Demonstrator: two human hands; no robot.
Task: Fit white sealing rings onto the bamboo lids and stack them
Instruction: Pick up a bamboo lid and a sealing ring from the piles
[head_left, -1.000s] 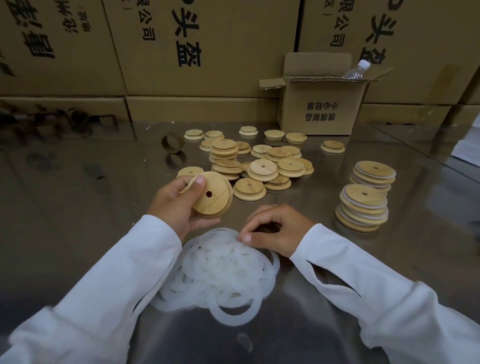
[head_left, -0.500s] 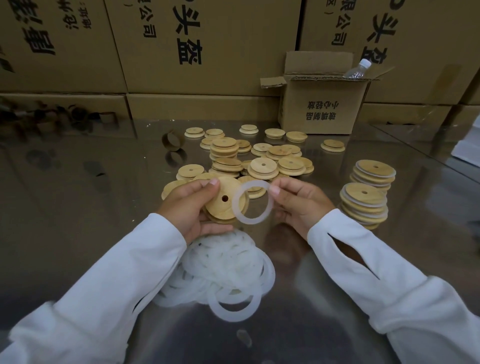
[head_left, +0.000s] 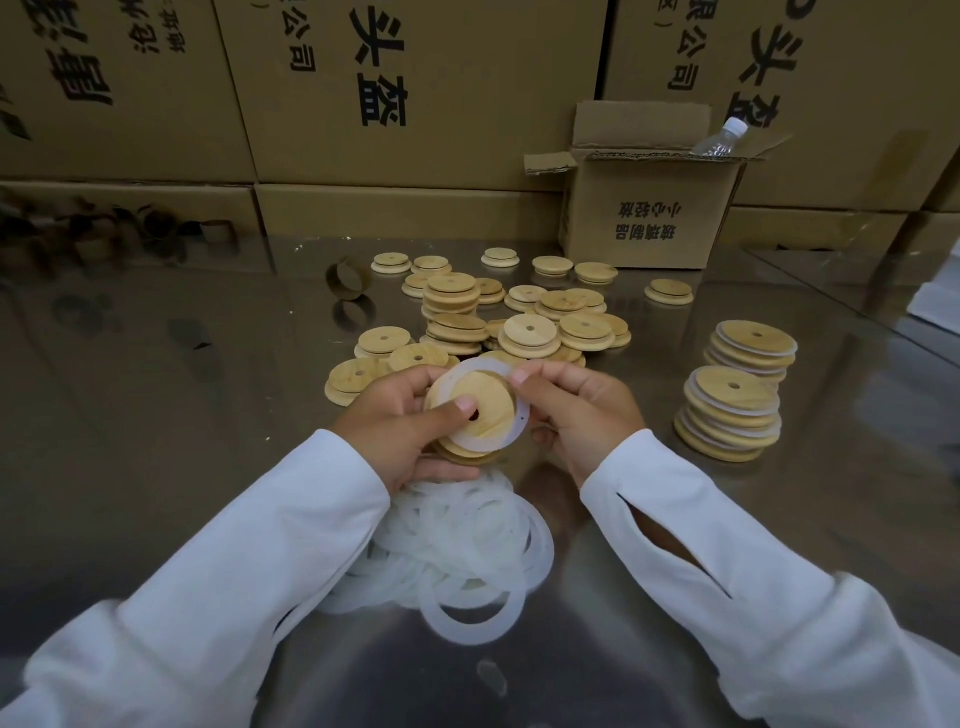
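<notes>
Bamboo lid (head_left: 485, 400) gripped by left hand (head_left: 400, 423); right hand (head_left: 582, 410) pinches white ring (head_left: 491, 443); loose lids (head_left: 530, 332) behind, cartons (head_left: 457, 62) printed 头盔.

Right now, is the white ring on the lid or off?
On: the white ring encircles the raised centre of the lid in the left hand. Seated: cannot tell.

Likely a packing warehouse: printed cardboard cartons (head_left: 415, 88) stacked wall-high behind a steel bench (head_left: 156, 415) strewn with bamboo lids (head_left: 530, 332).
</notes>
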